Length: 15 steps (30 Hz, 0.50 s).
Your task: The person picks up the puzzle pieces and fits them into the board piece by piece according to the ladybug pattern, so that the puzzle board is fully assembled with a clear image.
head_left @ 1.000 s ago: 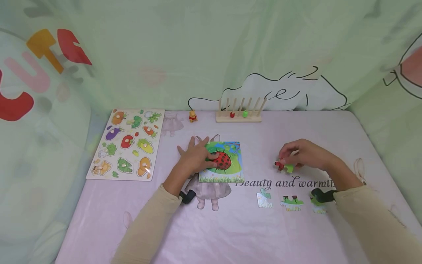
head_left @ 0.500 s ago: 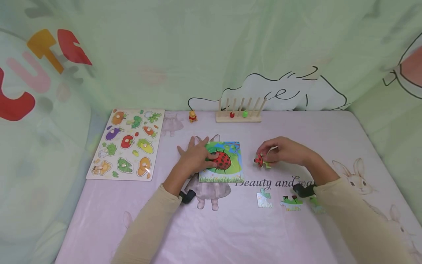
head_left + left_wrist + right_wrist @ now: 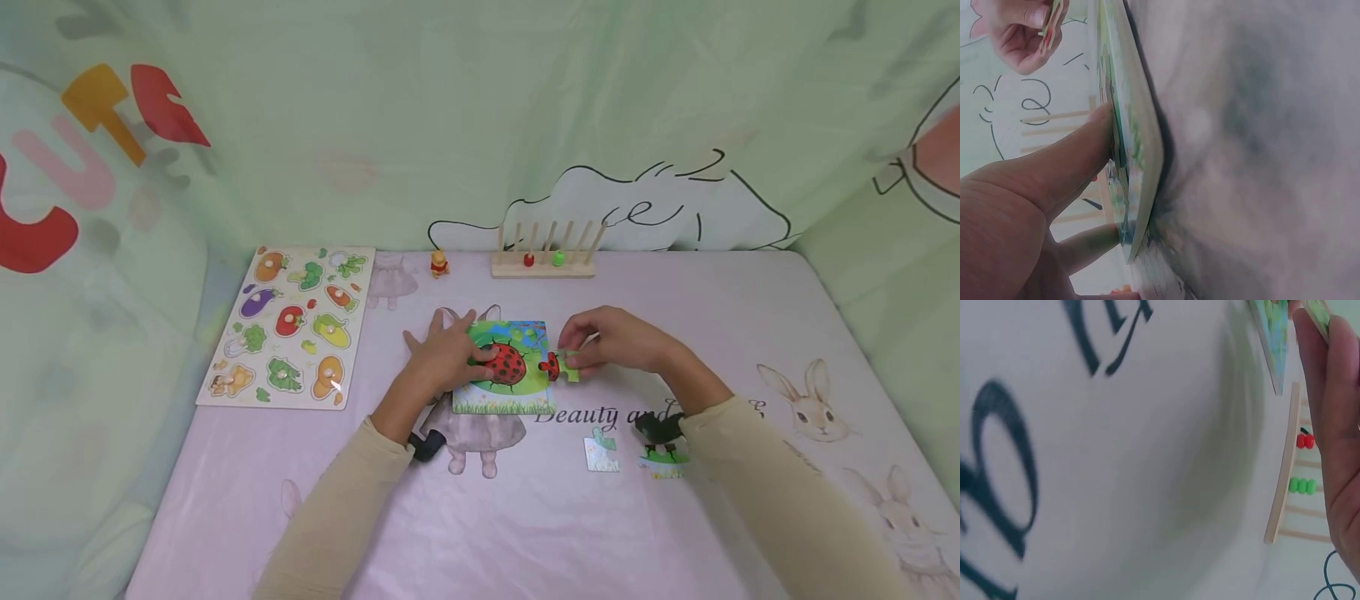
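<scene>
A square ladybug jigsaw board (image 3: 517,396) lies on the cloth near the middle of the head view. My left hand (image 3: 438,362) is spread over its left side, the thumb (image 3: 1088,134) pressing on its face in the left wrist view. Just off the board's right edge, my right hand (image 3: 618,337) pinches a red and green puzzle piece (image 3: 553,365) between thumb and fingers. That piece is held tilted above the cloth; in the right wrist view only a green part of the puzzle piece (image 3: 1317,314) shows, at the top right.
Two loose puzzle pieces, one pale (image 3: 602,454) and one green (image 3: 663,458), lie in front of the right forearm. A vegetable peg board (image 3: 337,396) is at left. Behind stand a small bear figure (image 3: 438,265) and a wooden peg rack (image 3: 510,271) with red and green beads.
My right hand has carried the puzzle piece leftward, up to the board's right edge. The right sleeve now hides a third loose piece. My left hand has stayed on the board.
</scene>
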### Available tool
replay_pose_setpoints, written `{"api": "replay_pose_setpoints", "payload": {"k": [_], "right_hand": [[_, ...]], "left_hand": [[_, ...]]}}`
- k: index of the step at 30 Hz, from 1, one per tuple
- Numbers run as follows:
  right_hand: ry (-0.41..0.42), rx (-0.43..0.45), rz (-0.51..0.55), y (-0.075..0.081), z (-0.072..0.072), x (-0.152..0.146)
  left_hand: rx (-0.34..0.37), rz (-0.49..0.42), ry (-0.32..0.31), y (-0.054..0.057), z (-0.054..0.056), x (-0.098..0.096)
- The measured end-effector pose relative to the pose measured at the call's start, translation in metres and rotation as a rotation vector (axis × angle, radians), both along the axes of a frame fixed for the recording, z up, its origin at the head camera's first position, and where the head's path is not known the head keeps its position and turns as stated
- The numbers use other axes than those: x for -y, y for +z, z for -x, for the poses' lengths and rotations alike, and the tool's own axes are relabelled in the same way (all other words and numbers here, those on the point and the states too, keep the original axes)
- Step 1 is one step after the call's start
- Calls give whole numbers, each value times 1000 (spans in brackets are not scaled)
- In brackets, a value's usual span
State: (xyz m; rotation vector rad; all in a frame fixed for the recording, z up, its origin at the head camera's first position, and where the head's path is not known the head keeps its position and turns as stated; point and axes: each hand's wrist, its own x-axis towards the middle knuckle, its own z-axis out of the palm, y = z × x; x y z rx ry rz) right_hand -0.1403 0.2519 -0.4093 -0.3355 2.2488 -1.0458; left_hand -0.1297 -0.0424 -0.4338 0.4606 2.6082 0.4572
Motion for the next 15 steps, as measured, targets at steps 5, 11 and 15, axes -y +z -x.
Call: {"api": "replay_pose_setpoints", "payload": {"k": [5,11,15], "right_hand": [[-25,18,10,-1,3,11],[-34,13,28,-2,4,19],[-45,14,50,-5,4,23]], "left_hand": [[-6,5,-4,-1,1,0],[-8,7,-2,-2,1,0],[-6,9,-2,-2,1,0]]}}
